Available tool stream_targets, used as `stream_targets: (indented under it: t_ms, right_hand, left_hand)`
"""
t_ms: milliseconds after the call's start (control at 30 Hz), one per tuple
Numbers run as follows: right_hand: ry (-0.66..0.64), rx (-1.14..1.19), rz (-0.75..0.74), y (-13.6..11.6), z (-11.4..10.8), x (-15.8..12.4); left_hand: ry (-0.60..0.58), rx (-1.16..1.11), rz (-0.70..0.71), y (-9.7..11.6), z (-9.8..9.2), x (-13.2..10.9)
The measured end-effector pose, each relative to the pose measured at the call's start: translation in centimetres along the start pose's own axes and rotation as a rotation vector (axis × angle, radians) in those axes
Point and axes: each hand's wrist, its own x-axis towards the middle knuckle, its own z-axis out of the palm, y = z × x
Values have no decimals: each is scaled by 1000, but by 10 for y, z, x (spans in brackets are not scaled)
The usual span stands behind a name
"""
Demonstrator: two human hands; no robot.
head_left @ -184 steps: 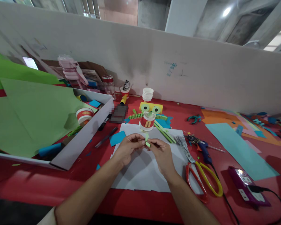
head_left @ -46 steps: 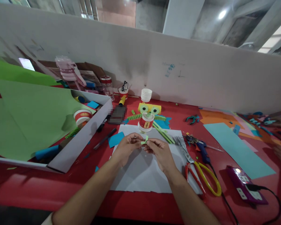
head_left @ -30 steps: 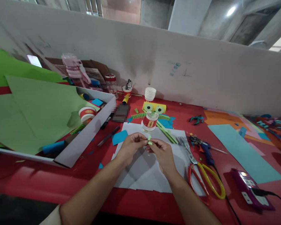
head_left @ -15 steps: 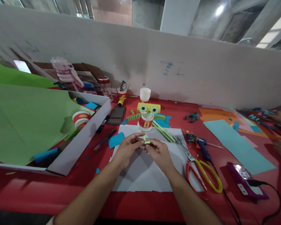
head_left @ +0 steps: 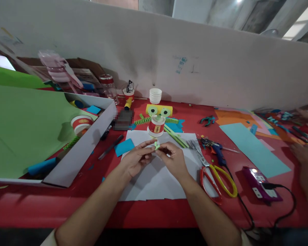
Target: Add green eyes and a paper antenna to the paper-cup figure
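Observation:
A small folded light-green paper strip (head_left: 157,146) is held over the white paper sheet (head_left: 154,184), its ends forming a V. My left hand (head_left: 138,158) pinches it between thumb and index finger, the other fingers loosely bent. From the other side, my right hand (head_left: 172,159) grips the strip with thumb and fingertips. Just beyond stands a red and white paper cup figure (head_left: 156,127) with folded green arms and a yellow roll (head_left: 159,110) bearing two round eyes. Long green paper strips (head_left: 175,135) lie beside the figure.
Large scissors (head_left: 207,167), a glue gun (head_left: 218,152) with a cord and a purple device (head_left: 261,188) lie to the right. A white box (head_left: 89,145) is on the left. Blue paper (head_left: 124,147) lies near my left hand. Another person's hand (head_left: 304,157) is at far right.
The view has tilted down and shifted slightly right. Between my fingers, the green strip has turned from an L-like shape to a V. My left fingers have spread a little.

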Motion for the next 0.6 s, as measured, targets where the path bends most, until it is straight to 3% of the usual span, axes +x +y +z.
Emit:
stream_targets:
  t_ms: [167,300,433,600]
  right_hand:
    - [10,-61,-15,2,0,0]
    - [-6,38,68,5,4,-2]
    - [2,149,185,7,6,-1]
    - [18,139,191,7,5,1]
  left_hand:
    - [29,144,119,-4,4,-1]
    - [5,155,234,-10,4,1]
    - [-4,136,251,-11,2,2]
    - [4,160,282,-11,1,1]
